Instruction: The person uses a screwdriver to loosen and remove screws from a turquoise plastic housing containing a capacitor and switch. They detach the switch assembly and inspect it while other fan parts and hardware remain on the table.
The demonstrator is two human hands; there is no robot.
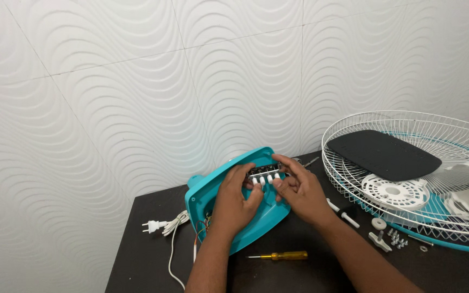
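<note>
Teal fan base point(256, 230) tilted | both hands point(234, 203) apparently on switch block point(266, 173)

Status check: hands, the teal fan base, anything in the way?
Both hands, left and right, on the teal fan base, at its white switch buttons. Nothing in the way.

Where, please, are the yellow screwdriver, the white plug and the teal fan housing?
yellow screwdriver point(284, 255), head view, on the middle of its handle.
white plug point(153, 225), head view, on the plug body.
teal fan housing point(261, 223), head view, on its lower panel.
</note>
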